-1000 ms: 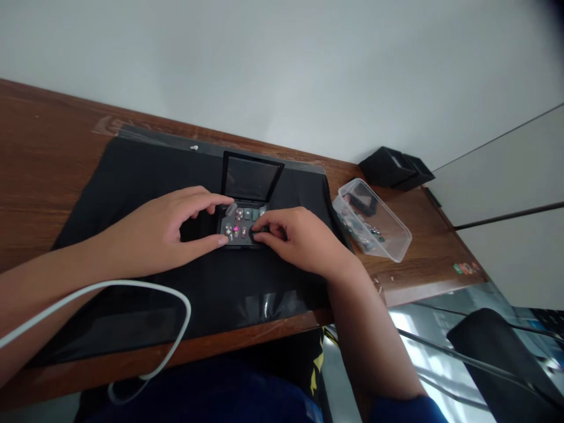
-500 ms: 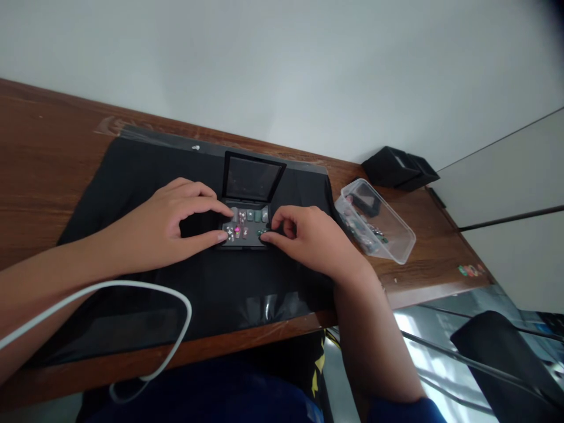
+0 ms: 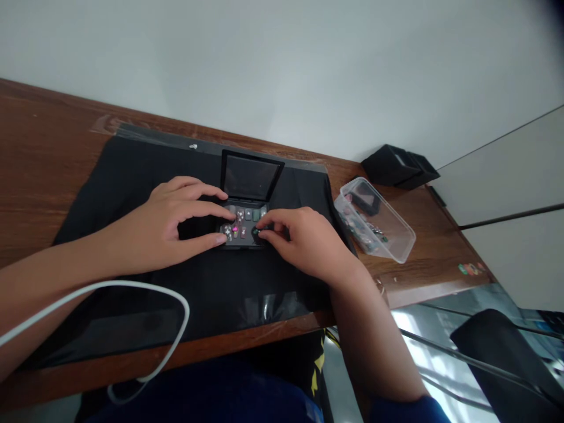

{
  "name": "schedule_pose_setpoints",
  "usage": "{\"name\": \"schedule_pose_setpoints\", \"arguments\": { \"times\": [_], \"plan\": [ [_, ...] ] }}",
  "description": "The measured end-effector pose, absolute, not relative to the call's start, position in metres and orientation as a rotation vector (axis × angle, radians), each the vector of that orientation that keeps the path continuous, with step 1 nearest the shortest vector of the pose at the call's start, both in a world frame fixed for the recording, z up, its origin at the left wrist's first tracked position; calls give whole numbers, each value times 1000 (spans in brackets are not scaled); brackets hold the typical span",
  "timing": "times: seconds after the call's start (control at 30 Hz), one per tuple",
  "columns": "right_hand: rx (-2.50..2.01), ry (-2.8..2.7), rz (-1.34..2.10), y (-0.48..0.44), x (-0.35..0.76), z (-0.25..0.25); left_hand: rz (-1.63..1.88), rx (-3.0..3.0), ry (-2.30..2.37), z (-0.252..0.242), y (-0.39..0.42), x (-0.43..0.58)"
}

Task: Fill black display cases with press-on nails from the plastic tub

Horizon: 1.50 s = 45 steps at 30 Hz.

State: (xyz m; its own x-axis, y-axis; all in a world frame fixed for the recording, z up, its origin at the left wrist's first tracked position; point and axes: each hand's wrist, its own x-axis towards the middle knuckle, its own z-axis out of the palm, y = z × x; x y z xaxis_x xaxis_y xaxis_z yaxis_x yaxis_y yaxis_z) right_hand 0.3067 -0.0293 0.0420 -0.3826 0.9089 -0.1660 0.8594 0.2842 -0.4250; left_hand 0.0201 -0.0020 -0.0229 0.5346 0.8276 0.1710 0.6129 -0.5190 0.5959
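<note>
Near the middle of a smooth black mat (image 3: 220, 305), spread over a brown, wood-grained desk (image 3: 39, 153): a shallow rectangular case (image 3: 247, 239) of dark, hard material, with a framed, glassy lid (image 3: 251, 177) tilted up at the far side. Inside, 2 rough rows of small glossy pieces (image 3: 248, 215), some grey-green, some silvery, 1 bright pink. Left hand (image 3: 176, 220) released and spread, fingertips at the case's left side. Right hand (image 3: 299, 238) curled at the right side, thumb and forefinger close about a tiny dark green piece (image 3: 256, 231); gripped or merely touched, impossible to tell. Farther right, a clear plastic box (image 3: 396, 230) with rounded corners, beside 2 blocky black boxes (image 3: 390, 165). Over the left forearm (image 3: 101, 249), a smooth white cable (image 3: 127, 283), loosely curved.
</note>
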Motion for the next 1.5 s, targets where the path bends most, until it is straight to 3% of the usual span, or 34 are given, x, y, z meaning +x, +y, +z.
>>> {"name": "schedule_pose_setpoints", "arguments": {
  "times": [0.43, 0.83, 1.5],
  "plan": [
    [-1408, -2486, 756, -26, 311, 35, 560, 2248, 1181, -26, -3, 20],
    [-1669, -2421, 590, -26, 308, 41, 588, 2276, 1182, -30, -1, 19],
    [-1357, -2460, 687, -22, 317, 29, 671, 2382, 1115, -29, -2, 23]
  ]
}}
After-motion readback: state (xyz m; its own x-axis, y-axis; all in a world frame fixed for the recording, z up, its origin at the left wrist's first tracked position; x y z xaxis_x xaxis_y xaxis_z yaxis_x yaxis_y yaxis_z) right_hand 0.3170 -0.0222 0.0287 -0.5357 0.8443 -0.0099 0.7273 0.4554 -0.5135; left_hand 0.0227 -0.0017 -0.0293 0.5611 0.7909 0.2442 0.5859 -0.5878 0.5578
